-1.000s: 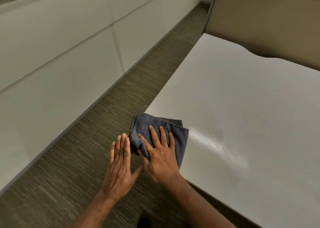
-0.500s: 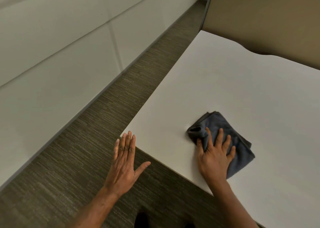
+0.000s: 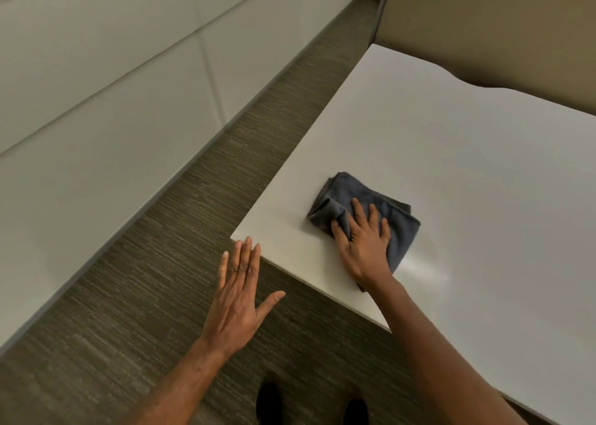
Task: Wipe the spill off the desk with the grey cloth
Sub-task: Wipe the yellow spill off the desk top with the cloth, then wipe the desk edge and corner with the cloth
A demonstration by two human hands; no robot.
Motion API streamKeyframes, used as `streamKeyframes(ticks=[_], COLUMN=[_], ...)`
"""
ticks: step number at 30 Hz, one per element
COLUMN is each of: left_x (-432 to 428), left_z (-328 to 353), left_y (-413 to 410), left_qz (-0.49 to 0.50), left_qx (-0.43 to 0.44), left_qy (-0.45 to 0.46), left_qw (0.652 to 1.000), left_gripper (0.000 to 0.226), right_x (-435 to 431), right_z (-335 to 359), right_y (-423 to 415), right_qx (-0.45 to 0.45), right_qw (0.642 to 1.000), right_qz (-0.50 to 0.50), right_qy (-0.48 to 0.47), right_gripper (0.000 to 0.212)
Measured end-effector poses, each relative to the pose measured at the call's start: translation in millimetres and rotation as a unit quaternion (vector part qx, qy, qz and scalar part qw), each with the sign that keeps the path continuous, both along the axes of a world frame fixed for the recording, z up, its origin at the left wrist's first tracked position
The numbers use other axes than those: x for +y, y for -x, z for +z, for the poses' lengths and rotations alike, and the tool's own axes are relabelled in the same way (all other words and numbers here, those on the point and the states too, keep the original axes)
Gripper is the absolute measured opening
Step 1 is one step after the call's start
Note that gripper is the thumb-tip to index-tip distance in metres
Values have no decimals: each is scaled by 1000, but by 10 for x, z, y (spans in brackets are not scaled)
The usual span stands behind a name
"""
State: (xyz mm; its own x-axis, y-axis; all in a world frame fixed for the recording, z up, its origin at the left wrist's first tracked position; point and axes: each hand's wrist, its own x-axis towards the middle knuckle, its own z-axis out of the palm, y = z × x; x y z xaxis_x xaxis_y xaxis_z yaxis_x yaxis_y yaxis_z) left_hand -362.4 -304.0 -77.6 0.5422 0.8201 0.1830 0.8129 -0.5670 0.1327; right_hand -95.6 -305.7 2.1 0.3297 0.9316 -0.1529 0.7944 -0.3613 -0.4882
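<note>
The grey cloth [image 3: 371,211] lies bunched and folded on the white desk [image 3: 451,153], near the desk's front left corner. The right hand [image 3: 362,242] lies flat on top of the cloth with fingers spread, pressing it down rather than gripping it; the cloth's far and right folds show beyond the fingertips. Just to the right of the cloth, near the front edge, a faint shiny wet streak [image 3: 425,268] sits on the desk. The left hand [image 3: 237,295] is open and empty, fingers together and thumb out, held over the carpet [image 3: 167,263] just off the desk's corner. Beyond the carpet runs a pale panelled wall [image 3: 113,101]; a tan partition [image 3: 500,27] stands behind the desk. Two dark shoe tips [image 3: 269,402] show at the bottom.
</note>
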Motion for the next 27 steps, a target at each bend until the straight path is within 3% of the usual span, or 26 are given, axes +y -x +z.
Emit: streamKeyframes(ticks=[6,9,15,23,27], left_x=[-5,-98,-456,-1146,-1568], left_z=[78,75,-7,42,67], left_y=[40,40,28,-163,-278], left_qz=[-1,15,66,124,148], left_qx=[-14,-52,-85,-128,-134], left_qy=[18,24,9,-14,-19], left_qw=[1000,998,994,984,980], left_gripper=[97,96,91,86,84], right_x=[-481,-761,-1170,-1422,-1585], right_z=[93,83,29,44,96], right_y=[147,114,159,75,37], right_qx=[168,211,245,334,357], right_qw=[984,970,944,908,900], right_qz=[-54,-116,-183,-168,-161], right_qy=[-13,-15,-121,-189,-194], right_gripper=[57,66,64,19,16])
